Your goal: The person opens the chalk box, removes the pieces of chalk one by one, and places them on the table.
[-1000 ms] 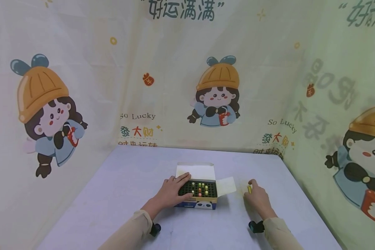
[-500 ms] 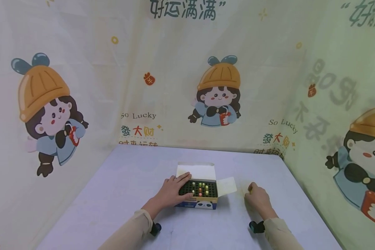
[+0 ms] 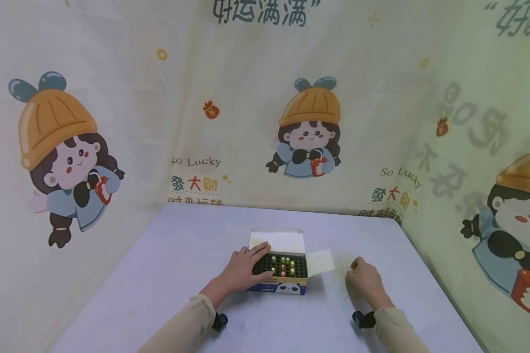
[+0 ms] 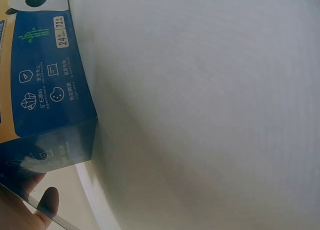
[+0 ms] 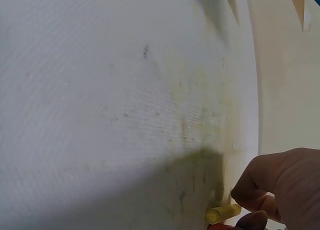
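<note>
A chalk box [image 3: 287, 289] with a blue and yellow printed front and a panda face stands on the table, its lid raised. Several chalk sticks [image 3: 282, 268], mostly yellowish with a few orange or red, stand in its dark holed insert [image 3: 299, 260]. My left hand [image 3: 240, 270] steadies the left end of the box, thumb along the front and fingers toward the back; some fingertips are hidden. Right of the box, my right hand [image 3: 365, 279] pinches a yellow chalk stick [image 5: 223, 213] low over the table. A red piece [image 5: 219, 227] shows just under it, partly cut off.
An open white side flap [image 3: 320, 263] sticks out from the box toward my right hand. The white lid [image 3: 277, 241] leans up at the back. Yellowish smears [image 5: 200, 100] mark the white table [image 3: 194, 230]. A printed cloth [image 3: 243, 98] hangs behind and at both sides.
My right hand has turned slightly and its fingers have closed in, so the yellow chalk stick is nearly hidden in the head view. The left hand and the box have stayed in place.
</note>
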{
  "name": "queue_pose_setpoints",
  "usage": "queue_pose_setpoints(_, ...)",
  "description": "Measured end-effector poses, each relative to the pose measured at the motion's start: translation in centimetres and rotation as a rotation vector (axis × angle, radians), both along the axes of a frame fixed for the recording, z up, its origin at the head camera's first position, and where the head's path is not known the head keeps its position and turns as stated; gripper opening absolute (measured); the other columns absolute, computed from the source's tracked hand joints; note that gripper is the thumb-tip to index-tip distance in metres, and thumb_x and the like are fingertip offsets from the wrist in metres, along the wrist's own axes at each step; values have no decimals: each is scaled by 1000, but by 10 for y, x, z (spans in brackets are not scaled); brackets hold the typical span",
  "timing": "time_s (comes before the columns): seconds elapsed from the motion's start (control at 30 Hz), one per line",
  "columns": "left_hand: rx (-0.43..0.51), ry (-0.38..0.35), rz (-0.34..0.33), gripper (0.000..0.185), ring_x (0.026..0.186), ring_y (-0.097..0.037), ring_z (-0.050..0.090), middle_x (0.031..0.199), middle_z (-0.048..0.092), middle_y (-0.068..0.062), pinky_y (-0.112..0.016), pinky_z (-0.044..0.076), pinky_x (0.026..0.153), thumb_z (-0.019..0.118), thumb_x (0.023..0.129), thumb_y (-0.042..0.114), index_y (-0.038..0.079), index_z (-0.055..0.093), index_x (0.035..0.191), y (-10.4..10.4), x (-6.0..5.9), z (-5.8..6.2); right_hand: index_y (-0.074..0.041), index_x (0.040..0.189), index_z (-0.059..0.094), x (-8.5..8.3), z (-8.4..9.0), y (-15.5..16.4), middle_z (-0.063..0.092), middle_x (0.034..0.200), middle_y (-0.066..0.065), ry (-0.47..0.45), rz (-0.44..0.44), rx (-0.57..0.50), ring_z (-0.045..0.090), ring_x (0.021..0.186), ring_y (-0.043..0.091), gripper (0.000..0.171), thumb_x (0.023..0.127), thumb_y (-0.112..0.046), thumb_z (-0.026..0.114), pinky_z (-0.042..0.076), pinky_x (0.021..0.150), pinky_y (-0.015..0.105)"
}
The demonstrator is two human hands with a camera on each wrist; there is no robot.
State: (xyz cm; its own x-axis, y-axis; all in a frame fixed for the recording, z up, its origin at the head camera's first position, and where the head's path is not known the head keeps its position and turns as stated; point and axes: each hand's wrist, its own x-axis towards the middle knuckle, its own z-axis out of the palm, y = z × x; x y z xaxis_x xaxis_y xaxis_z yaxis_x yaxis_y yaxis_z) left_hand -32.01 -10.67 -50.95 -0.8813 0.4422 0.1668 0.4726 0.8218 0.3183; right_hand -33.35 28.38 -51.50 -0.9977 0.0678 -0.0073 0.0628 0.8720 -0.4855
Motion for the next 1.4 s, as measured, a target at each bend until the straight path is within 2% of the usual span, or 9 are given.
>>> queue_pose_setpoints(0.27, -2, 1, 3, 83, 139, -41, 45, 170, 29, 9, -60, 38, 102, 50, 96, 74, 31, 30, 165, 0, -3, -2, 9, 118, 57, -2, 18, -3, 67, 98, 23, -13, -29, 0, 59, 78, 28, 34, 91, -12, 59, 51, 67, 43)
queue_pose_setpoints(0.43, 6, -2, 11, 83, 141, -42, 44, 170, 29, 9, -61, 37, 103, 50, 96, 74, 31, 30, 165, 0, -2, -1, 7, 116, 61, 1, 43, -17, 68, 93, 20, 96, 29, 2, 62, 74, 27, 30, 90, -8, 59, 51, 64, 43)
queue_pose_setpoints(0.57, 14, 3, 10, 83, 139, -42, 45, 170, 30, 8, -61, 38, 102, 51, 97, 72, 30, 31, 165, -1, -1, 0, 4, 114, 64, 4, 64, -33, 69, 92, 18, 184, 58, -6, 63, 77, 28, 26, 91, -8, 59, 50, 68, 47)
queue_pose_setpoints(0.7, 12, 0, 5, 82, 139, -42, 45, 170, 30, 7, -61, 38, 102, 52, 97, 72, 29, 31, 165, -1, 0, -1, 3, 114, 65, 8, 80, -51, 68, 94, 18, 234, 77, -24, 63, 81, 31, 25, 93, -8, 60, 50, 72, 49)
queue_pose_setpoints(0.8, 10, -2, 4, 82, 140, -42, 45, 170, 30, 8, -60, 39, 102, 51, 97, 71, 29, 31, 165, 0, 0, -1, 2, 114, 66, 11, 88, -65, 68, 94, 18, 254, 87, -28, 64, 80, 31, 23, 93, -8, 60, 51, 70, 47)
queue_pose_setpoints(1.07, 15, 6, -2, 83, 138, -41, 46, 170, 30, 7, -61, 39, 102, 52, 97, 72, 28, 31, 165, 0, 1, -1, 0, 110, 69, 19, 93, -102, 68, 88, 11, 236, 116, -29, 61, 75, 22, 17, 95, -4, 61, 52, 64, 37)
queue_pose_setpoints(1.23, 14, 12, -4, 84, 138, -41, 47, 170, 30, 7, -61, 39, 101, 51, 96, 73, 28, 31, 165, 0, 2, -1, -2, 109, 70, 22, 87, -122, 66, 85, 6, 202, 149, -27, 58, 73, 18, 15, 97, -4, 62, 51, 63, 33)
queue_pose_setpoints(1.4, 15, -3, 3, 83, 139, -41, 46, 170, 30, 8, -60, 38, 103, 52, 97, 72, 29, 31, 165, 0, 1, -1, -4, 105, 71, 25, 78, -137, 64, 81, 3, 214, 197, -13, 56, 70, 15, 12, 96, -4, 64, 48, 60, 30)
